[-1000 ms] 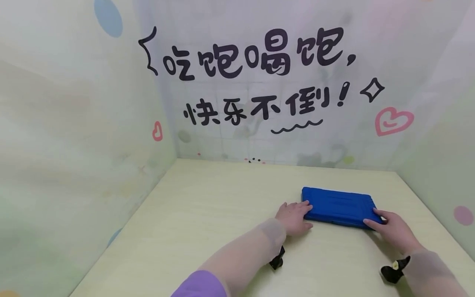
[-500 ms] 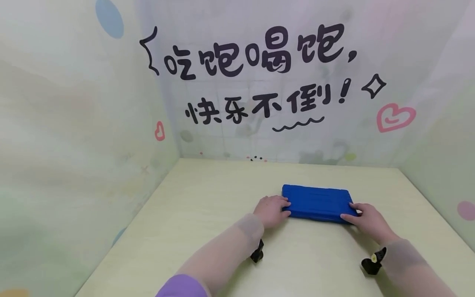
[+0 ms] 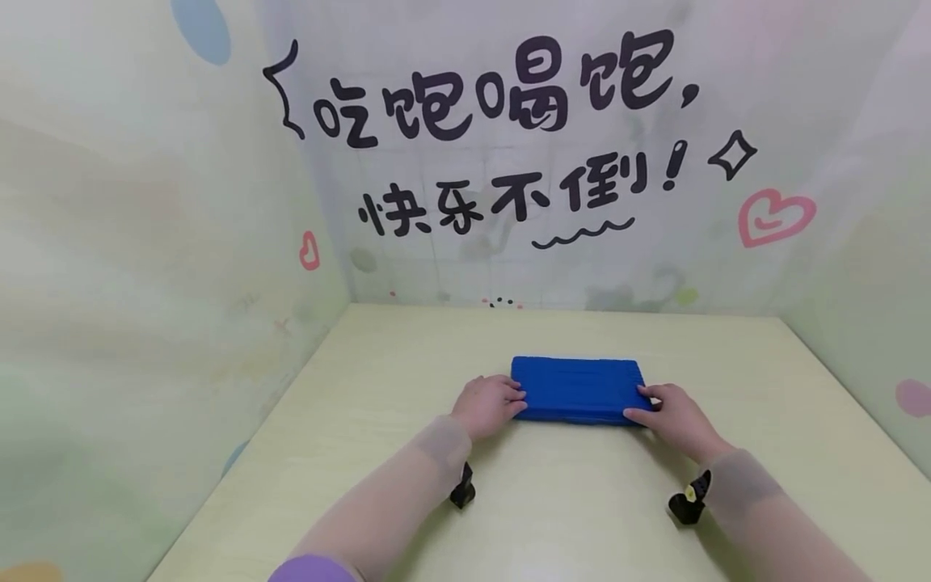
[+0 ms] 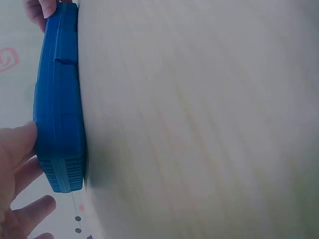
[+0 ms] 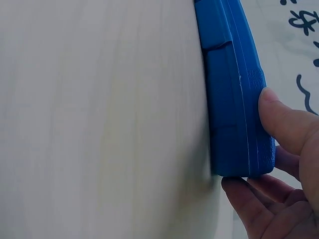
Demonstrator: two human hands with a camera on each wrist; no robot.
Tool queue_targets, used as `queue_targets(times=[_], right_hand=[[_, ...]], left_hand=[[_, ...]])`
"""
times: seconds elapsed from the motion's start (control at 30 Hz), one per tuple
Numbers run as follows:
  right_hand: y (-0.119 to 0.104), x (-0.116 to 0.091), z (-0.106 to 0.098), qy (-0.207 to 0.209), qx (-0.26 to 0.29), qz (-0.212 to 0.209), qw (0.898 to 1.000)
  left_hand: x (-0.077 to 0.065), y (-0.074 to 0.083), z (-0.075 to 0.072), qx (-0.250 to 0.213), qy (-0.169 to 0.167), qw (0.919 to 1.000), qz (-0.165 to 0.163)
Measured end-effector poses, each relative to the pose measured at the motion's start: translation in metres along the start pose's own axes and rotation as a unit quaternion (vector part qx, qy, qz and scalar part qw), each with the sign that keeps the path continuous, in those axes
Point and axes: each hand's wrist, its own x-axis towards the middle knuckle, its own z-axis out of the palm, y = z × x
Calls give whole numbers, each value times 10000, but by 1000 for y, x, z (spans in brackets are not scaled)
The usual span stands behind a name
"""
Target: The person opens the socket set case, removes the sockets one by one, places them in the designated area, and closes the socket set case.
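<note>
A flat blue plastic case (image 3: 578, 390), like a tool case, lies closed on the table with its long side facing me. My left hand (image 3: 486, 406) holds its left end. In the left wrist view the thumb is on the upper edge of the case (image 4: 60, 109), one finger is at the ribbed end and the other fingers are spread. At the right end my right hand (image 3: 678, 420) grips the case, thumb on top. The right wrist view has fingertips (image 5: 239, 194) against the end face, and a latch (image 5: 214, 25) on the front side.
The pale wooden table (image 3: 407, 347) meets a back wall (image 3: 436, 267) printed with large black characters. Patterned side walls (image 3: 182, 323) enclose it on the left and right. Small black wrist cameras (image 3: 687, 505) hang under both sleeves.
The blue case has moved left across the table, with both hands staying at its ends. It now lies squarer to the back wall.
</note>
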Motion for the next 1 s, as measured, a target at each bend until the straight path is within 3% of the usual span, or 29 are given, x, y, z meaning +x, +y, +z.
queue_targets(times=[0.37, 0.73, 1.0], right_hand=[[-18, 3, 19, -40, 120, -10, 9999], [-25, 4, 24, -8, 221, 30, 9998], [-25, 2, 29, -7, 299, 37, 9995]], left_hand=[[-21, -28, -2, -614, 64, 9981, -50], [-36, -39, 6, -1955, 187, 9791, -526], [-40, -41, 10, -2209, 214, 9731, -617]])
